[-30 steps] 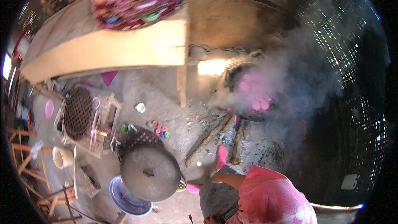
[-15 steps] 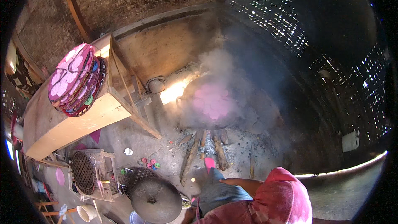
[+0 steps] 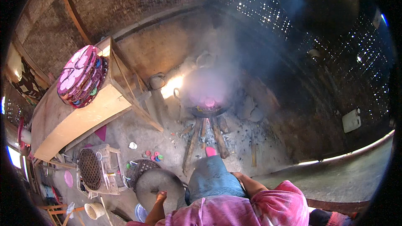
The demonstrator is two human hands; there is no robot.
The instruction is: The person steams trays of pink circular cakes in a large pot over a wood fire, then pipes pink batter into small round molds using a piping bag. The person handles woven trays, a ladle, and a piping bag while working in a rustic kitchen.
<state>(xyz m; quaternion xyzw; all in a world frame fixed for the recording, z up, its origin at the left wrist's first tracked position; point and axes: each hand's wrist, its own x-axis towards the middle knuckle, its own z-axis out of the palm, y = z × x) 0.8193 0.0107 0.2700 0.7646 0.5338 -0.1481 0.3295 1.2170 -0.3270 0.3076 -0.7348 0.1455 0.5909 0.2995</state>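
Note:
My left hand (image 3: 161, 196) is on the knob of a large round dark lid (image 3: 147, 183), low and left of my lap; its fingers look closed on the knob. My right hand (image 3: 237, 176) rests on the blue-grey cloth over my knee, holding nothing that I can see. Ahead, a wide dark pan (image 3: 217, 111) with a loop handle stands above the fire. Pink pieces (image 3: 209, 102) lie in it, mostly hidden by thick steam and smoke.
Long firewood sticks (image 3: 192, 146) stretch from the fire towards me over ash. To the left are a wooden table (image 3: 77, 130) with stacked trays of pink flat pieces (image 3: 79, 75), a small wooden stool (image 3: 111, 165), a woven basket (image 3: 90, 169) and a white bucket (image 3: 94, 211).
My left hand has reached onto the lid's knob. The view has shifted a little, and steam now covers more of the pink pieces. My right hand stays by my knee.

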